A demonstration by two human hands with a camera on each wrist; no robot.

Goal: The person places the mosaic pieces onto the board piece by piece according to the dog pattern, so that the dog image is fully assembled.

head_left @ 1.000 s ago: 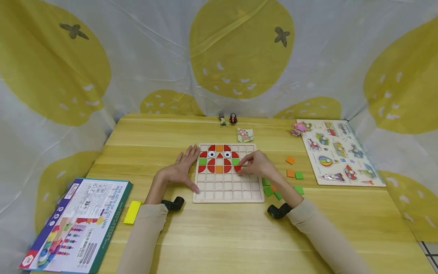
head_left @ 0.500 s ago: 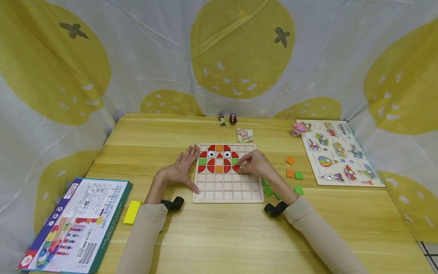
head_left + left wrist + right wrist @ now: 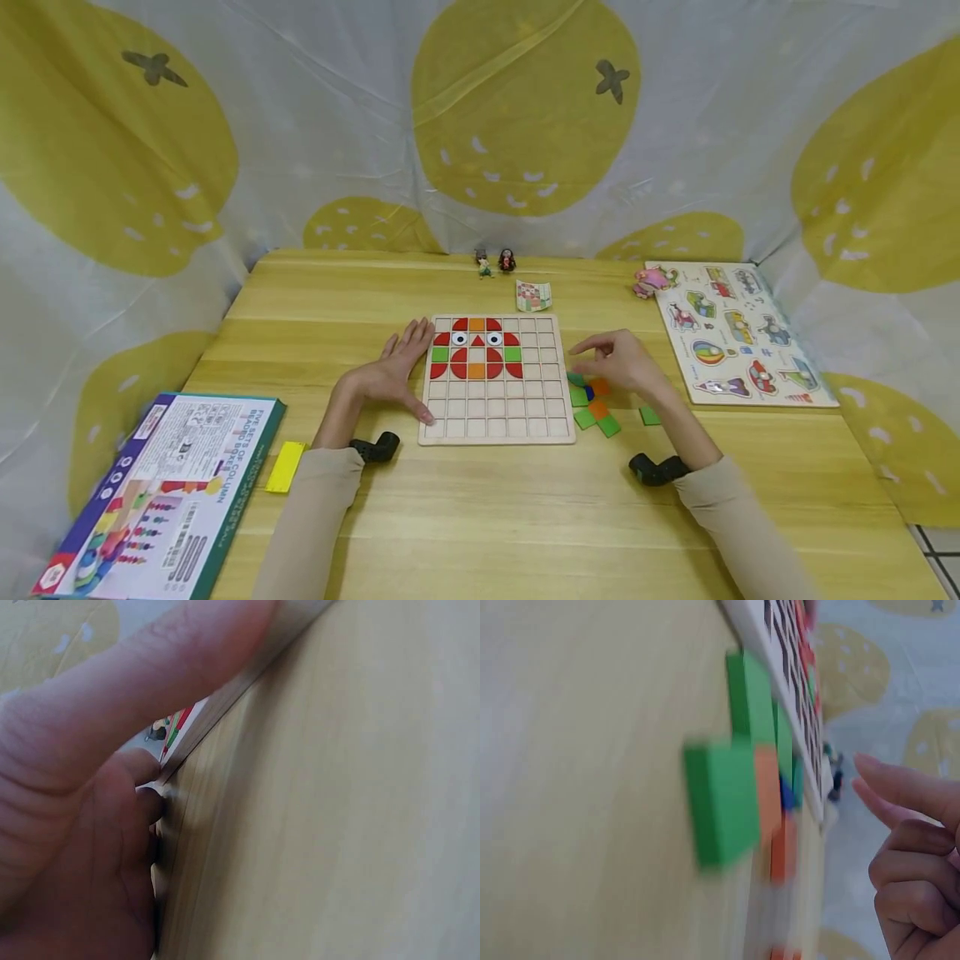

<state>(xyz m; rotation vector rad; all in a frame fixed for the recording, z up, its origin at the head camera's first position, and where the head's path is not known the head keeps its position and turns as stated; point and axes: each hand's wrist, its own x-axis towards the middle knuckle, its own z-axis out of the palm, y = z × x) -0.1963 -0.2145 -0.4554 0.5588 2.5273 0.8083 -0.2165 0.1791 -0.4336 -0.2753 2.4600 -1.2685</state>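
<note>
A wooden grid board (image 3: 497, 429) lies mid-table. Its upper left cells hold a face pattern of red, green and orange pieces (image 3: 495, 362) with two eye tiles. My left hand (image 3: 386, 375) rests along the board's left edge, fingers spread and thumb near the lower left corner; in the left wrist view the thumb (image 3: 172, 671) lies against the rim. My right hand (image 3: 621, 360) hovers right of the board, thumb and index finger apart with nothing between them. Below it lie loose green tiles (image 3: 585, 418), orange tiles (image 3: 598, 409) and a blue piece (image 3: 588, 392), partly covered by the hand.
A small pattern card (image 3: 533, 296) and two figurines (image 3: 507, 261) stand behind the board. On the right lies a picture puzzle board (image 3: 742, 333) with a pink toy (image 3: 650, 282) at its corner. A box (image 3: 161, 492) and a yellow piece (image 3: 286, 467) lie left.
My right hand has let go of the red piece in the right part of the pattern and moved right, off the board, over the loose tiles. The left hand has stayed in place.
</note>
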